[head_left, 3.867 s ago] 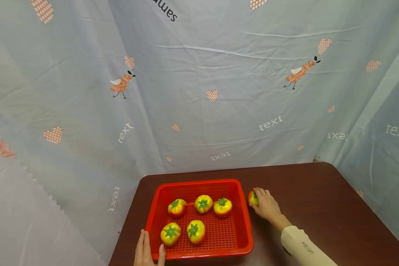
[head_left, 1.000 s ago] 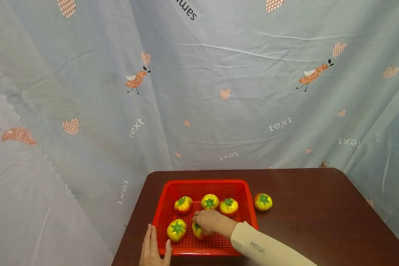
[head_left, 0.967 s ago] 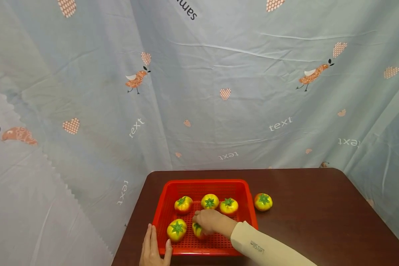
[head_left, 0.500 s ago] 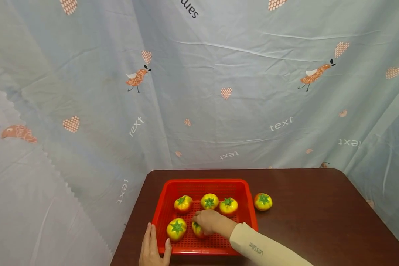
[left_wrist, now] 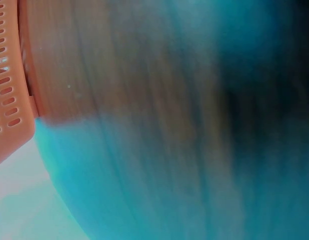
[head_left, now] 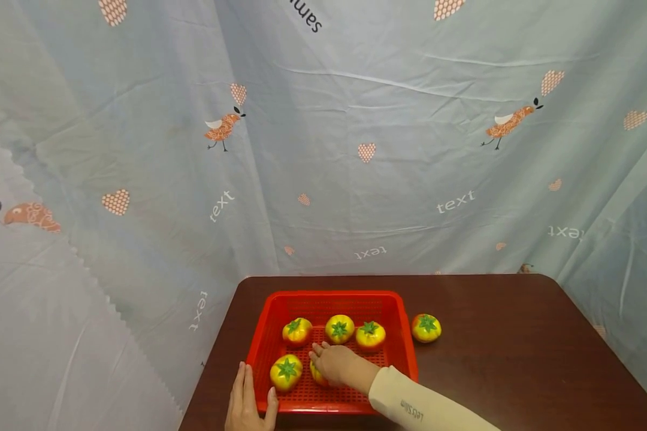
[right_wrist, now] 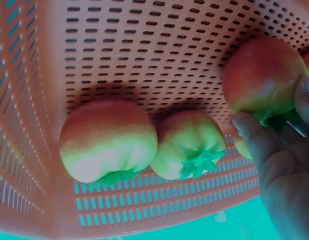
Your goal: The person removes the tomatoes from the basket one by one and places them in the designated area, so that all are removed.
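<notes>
In the head view, several yellow-red tomatoes with green star-shaped tops, one of them a tomato [head_left: 287, 372] at front left, lie in a red plastic basket [head_left: 331, 409]. My right hand [head_left: 338, 364] is over the front middle tomato [head_left: 318, 376], partly hiding it, its fingers loosely spread. The right wrist view shows thumb and a finger touching the sides of this tomato [right_wrist: 264, 75]. My left hand [head_left: 245, 404] rests against the basket's front left corner, fingers straight. The left wrist view is mostly a blur, with the basket's wall [left_wrist: 7, 85] at its edge.
One tomato [head_left: 426, 328] sits on the dark brown table [head_left: 496, 353], just right of the basket. Three tomatoes stand along the basket's back, among them a tomato [head_left: 339, 329] in the middle. A printed grey-blue curtain [head_left: 323, 179] hangs behind the table.
My right hand has gone from the tomato on the table to the front middle one in the basket. Its fingers, curled half a second ago, have loosened and spread. The left hand stays at the basket.
</notes>
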